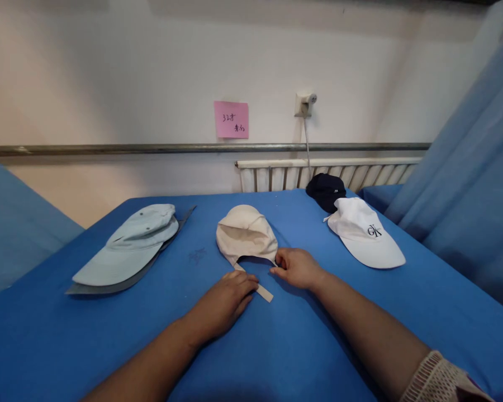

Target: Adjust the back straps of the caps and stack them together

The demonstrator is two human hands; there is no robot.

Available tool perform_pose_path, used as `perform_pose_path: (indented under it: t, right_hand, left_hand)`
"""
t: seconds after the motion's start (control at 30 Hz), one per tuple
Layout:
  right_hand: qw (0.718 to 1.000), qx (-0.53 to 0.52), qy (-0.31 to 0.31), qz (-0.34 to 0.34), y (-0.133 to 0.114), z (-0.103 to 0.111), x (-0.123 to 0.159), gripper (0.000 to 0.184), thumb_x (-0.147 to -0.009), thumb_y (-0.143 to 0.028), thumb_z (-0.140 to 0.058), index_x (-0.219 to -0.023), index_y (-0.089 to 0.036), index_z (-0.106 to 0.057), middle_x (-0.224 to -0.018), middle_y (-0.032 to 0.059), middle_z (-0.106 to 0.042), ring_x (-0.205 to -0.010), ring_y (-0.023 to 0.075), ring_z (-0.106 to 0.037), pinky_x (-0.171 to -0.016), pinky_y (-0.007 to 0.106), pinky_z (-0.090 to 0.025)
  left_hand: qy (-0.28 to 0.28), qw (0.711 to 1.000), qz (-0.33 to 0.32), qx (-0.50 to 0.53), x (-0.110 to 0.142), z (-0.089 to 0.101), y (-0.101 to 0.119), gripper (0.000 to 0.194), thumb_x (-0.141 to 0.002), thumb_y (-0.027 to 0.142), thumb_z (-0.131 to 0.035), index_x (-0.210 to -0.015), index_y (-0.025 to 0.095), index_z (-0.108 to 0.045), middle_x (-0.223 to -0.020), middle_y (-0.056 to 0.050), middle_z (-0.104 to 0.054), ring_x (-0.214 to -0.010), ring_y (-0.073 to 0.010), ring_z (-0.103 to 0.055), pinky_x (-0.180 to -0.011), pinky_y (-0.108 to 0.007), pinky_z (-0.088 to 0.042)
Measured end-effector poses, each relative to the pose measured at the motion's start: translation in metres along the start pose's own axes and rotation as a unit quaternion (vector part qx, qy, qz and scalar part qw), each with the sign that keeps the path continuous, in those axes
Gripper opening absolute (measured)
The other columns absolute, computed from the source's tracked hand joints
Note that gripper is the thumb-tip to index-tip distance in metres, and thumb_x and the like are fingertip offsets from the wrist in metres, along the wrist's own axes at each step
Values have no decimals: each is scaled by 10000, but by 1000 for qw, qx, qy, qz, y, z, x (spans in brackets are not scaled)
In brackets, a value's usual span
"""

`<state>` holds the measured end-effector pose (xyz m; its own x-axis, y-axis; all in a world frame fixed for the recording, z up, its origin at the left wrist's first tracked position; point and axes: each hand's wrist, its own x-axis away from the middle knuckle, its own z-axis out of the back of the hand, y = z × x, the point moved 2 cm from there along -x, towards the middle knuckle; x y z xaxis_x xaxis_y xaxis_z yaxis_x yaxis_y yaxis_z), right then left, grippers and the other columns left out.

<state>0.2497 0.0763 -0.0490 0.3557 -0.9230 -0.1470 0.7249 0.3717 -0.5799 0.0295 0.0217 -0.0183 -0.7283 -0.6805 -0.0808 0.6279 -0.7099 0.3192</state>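
Note:
A beige baseball cap sits on the blue sheet in front of me, its back opening towards me. A loose strap runs from the left side of that opening down to the right. Over the strap's middle lie the fingers of my left hand, stretched out with the thumb apart. My right hand is closed in a pinch at the right corner of the opening; its fingertips hide the exact spot they hold. The strap's free end rests on the sheet, apart from the right hand.
A pale blue cap lies at the left on a dark grey piece. At the right are a white cap and a navy cap. Behind the blue-covered surface stand a radiator and a wall rail. Blue curtains hang at both sides.

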Motion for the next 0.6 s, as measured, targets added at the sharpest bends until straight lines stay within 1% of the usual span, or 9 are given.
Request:
perform_pose_path:
  t: [0.1, 0.2, 0.3, 0.37, 0.43, 0.5, 0.6]
  right_hand:
    - [1000, 5, -10, -1, 2, -4, -2, 112, -874, -279, -626, -803, -198, -598, -716, -5, -638, -624, 125, -509, -582, 248, -277]
    - [1000, -10, -15, 14, 4, -7, -3, 106, -896, -240, -581, -801, -195, -593, -715, -5, -619, -633, 127, -504, -600, 245, -293]
    - [996, -68, -31, 40, 7, -10, -3, 104, -902, -214, -553, -807, -191, -588, -715, -14, -594, -648, 125, -503, -619, 237, -326]
    - [990, -124, -43, 52, 9, -12, -4, 100, -895, -202, -544, -804, -188, -582, -719, -20, -579, -658, 123, -501, -631, 232, -350]
    - [980, -182, -55, 60, 12, -15, -4, 85, -880, -201, -552, -800, -187, -578, -725, -26, -568, -664, 121, -497, -643, 231, -372]
    - [966, -244, -66, 57, 15, -19, -5, 82, -870, -219, -567, -796, -187, -577, -725, -30, -572, -672, 120, -512, -664, 237, -402]
    - [933, -351, -73, 39, 15, -24, -6, 140, -872, -303, -602, -799, -188, -573, -711, -30, -596, -683, 130, -573, -699, 267, -458]
  left_hand:
    - [-5, 1000, 9, 9, 8, -2, 1, 301, -951, 179, -506, -1221, 235, -628, -1301, -57, -658, -1229, -244, -573, -1066, -437, -461]
    - [18, 1000, 11, 15, 12, 0, -3, 322, -955, 193, -509, -1260, 238, -604, -1327, -58, -643, -1249, -237, -559, -1072, -422, -458]
    - [49, 999, 9, 15, 7, 4, -12, 282, -979, 219, -482, -1223, 237, -622, -1339, -57, -636, -1247, -229, -545, -1064, -411, -454]
    - [53, 999, 3, 9, 1, 4, -18, 277, -988, 232, -475, -1216, 244, -633, -1321, -52, -647, -1246, -234, -530, -1060, -418, -440]
    - [42, 999, -1, -4, -4, 2, -22, 292, -989, 246, -489, -1245, 256, -627, -1263, -54, -670, -1198, -243, -541, -1030, -428, -439]
    - [30, 999, 6, -20, -6, 0, -22, 283, -981, 275, -518, -1236, 264, -640, -1132, -60, -692, -1082, -244, -568, -952, -419, -456]
    - [26, 999, 14, -27, -5, -1, -16, 194, -971, 314, -537, -1033, 239, -704, -942, -56, -667, -930, -228, -566, -844, -383, -454]
